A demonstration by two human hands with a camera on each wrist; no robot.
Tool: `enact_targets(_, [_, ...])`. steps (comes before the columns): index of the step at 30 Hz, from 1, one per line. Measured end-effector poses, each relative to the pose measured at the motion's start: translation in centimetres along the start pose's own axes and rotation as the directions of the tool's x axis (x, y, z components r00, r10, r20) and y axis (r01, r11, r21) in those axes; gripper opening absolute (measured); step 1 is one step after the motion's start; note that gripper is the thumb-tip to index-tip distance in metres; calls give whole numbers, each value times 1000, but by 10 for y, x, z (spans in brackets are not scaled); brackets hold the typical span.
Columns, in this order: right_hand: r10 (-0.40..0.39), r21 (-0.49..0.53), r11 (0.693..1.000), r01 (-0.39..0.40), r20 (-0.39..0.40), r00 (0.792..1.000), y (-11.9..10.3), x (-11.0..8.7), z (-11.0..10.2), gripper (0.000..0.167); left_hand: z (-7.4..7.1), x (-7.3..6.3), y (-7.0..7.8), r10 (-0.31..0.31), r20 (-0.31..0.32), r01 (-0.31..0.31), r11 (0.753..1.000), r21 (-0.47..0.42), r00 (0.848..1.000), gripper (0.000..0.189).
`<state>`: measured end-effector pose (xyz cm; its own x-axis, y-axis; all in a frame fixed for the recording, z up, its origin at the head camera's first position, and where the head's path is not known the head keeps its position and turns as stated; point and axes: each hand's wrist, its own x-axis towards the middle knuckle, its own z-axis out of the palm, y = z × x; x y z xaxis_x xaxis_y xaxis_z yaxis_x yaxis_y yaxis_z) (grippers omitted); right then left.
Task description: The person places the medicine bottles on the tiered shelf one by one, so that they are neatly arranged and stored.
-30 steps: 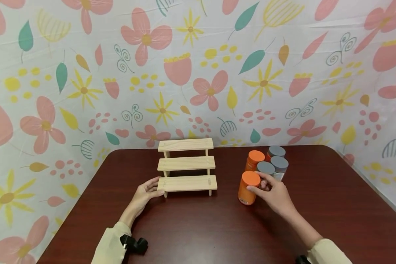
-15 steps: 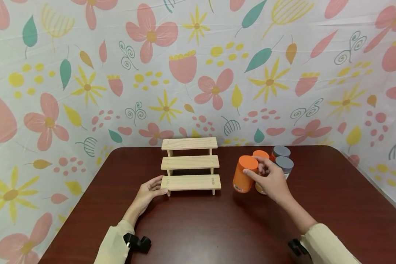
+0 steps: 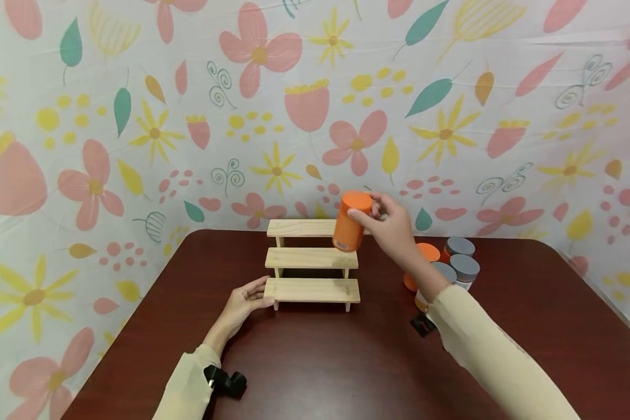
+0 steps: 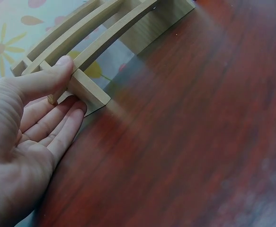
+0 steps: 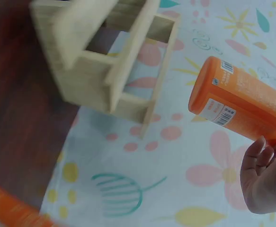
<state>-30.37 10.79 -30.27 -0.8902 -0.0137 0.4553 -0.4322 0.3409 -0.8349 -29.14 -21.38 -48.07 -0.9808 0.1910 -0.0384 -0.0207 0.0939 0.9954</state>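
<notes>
A three-step wooden rack [image 3: 312, 290] stands on the dark red-brown table [image 3: 304, 361]. My left hand [image 3: 244, 306] grips the left end of its lowest step; in the left wrist view, the thumb lies on top and the fingers [image 4: 62, 125] reach under beside the leg. Raised in my right hand [image 3: 396, 230] is an orange jar [image 3: 346, 234] with an orange lid, held near the top and slightly tilted. It overlaps the right part of the upper steps in the head view. From the right wrist, the jar's labelled lower end [image 5: 218, 97] shows, apart from the rack.
Right of the rack stand several jars: another orange-lidded jar [image 3: 429, 252] and grey-lidded jars [image 3: 464, 267], partly hidden by my right forearm. A floral cloth [image 3: 304, 128] hangs behind the table's back edge.
My right hand has lifted the orange jar off the table beside the other jars and carried it up and left toward the rack. The left hand keeps its hold; the head view has shifted slightly.
</notes>
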Motion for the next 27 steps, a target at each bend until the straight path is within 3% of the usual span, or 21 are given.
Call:
enact_targets(5, [-12, 3, 1000, 12, -2, 1000, -5, 37, 30, 50, -1, 3, 4, 9, -3, -9, 1000, 13, 1000, 66])
enact_targets(10, [8, -26, 1000, -8, -14, 1000, -2, 56, 53, 53, 3, 6, 5, 7, 24, -7, 1000, 8, 1000, 67])
enact_targets(17, [32, -3, 999, -32, 11, 999, 6, 68, 79, 53, 7, 9, 4, 1, 19, -1, 1000, -8, 1000, 66])
enact_targets(27, [35, -7, 999, -35, 48, 998, 8, 68, 116, 58, 0, 3, 1, 14, 12, -14, 1000, 10, 1000, 66])
